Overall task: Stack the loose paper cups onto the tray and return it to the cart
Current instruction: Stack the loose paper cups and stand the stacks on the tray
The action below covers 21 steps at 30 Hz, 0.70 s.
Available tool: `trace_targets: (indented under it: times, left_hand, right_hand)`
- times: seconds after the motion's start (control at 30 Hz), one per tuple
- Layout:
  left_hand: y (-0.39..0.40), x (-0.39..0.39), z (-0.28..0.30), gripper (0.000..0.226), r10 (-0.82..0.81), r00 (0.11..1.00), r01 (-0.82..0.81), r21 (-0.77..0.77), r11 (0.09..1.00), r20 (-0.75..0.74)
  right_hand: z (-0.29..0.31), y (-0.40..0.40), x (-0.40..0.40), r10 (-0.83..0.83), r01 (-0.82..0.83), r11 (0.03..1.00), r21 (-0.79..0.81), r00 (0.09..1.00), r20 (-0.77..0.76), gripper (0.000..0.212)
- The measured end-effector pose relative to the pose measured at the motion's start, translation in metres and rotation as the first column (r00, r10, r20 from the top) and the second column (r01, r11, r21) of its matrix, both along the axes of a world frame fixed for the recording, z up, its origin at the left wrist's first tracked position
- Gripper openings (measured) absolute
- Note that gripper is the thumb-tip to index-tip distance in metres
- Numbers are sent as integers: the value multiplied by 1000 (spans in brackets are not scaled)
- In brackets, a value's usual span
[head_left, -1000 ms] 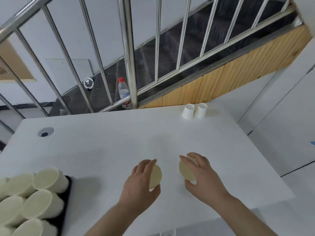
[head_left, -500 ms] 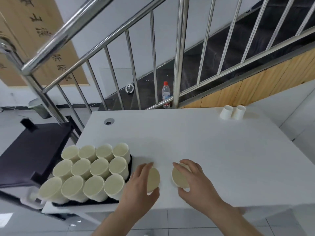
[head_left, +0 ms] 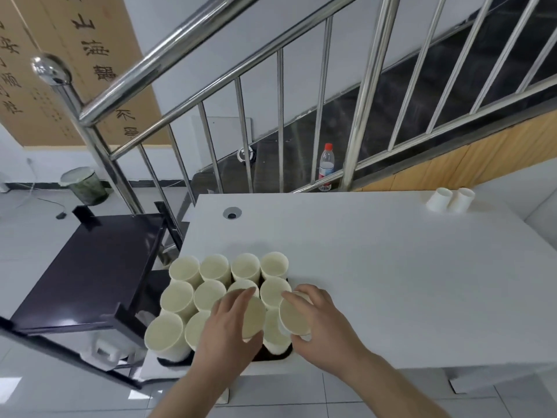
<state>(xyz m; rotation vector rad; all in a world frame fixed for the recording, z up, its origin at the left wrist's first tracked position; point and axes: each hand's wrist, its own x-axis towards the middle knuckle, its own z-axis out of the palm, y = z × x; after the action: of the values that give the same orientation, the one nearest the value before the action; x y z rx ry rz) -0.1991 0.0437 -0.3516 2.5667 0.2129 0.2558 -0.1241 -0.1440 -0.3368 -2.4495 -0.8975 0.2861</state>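
Observation:
A black tray (head_left: 272, 356) at the white table's near left corner holds several upright paper cups (head_left: 184, 268) packed in rows. My left hand (head_left: 229, 330) grips one paper cup (head_left: 254, 316) above the tray's near right part. My right hand (head_left: 319, 321) grips another paper cup (head_left: 294, 316) just over the tray's right edge. Two more loose cups (head_left: 450, 200) stand upside down side by side at the table's far right. The black cart (head_left: 90, 267) stands to the left of the table, its top shelf bare.
The white table (head_left: 391, 282) has a round cable hole (head_left: 232, 213) near its far left. A steel stair railing (head_left: 364, 95) runs behind it, with a water bottle (head_left: 326, 165) on the stairs. A bin (head_left: 84, 185) stands on the tiled floor at left.
Both hands carried their cups leftward from the bare table to above the tray's right side. The view swung left, bringing the cart fully into sight.

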Motion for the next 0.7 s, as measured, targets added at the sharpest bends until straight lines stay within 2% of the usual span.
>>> trace_targets:
  times: [0.23,0.4,0.5,0.7]
  left_hand:
    - [34,9,-14,74,-92,994,93,5,996,-60]
    - [39,15,-22,72,-152,970,159,25,987,-190]
    - [40,18,-26,72,-157,947,179,55,982,-279]
    - [40,21,-34,73,-156,927,198,92,976,-342]
  right_hand:
    - [-9,37,-4,-32,32,996,-87,999,-1,69]
    - [-21,47,-3,-41,37,989,-143,999,-29,69]
    - [-28,51,0,-42,35,980,-194,999,-33,69]
    - [-41,54,3,-25,8,969,-249,998,-64,70]
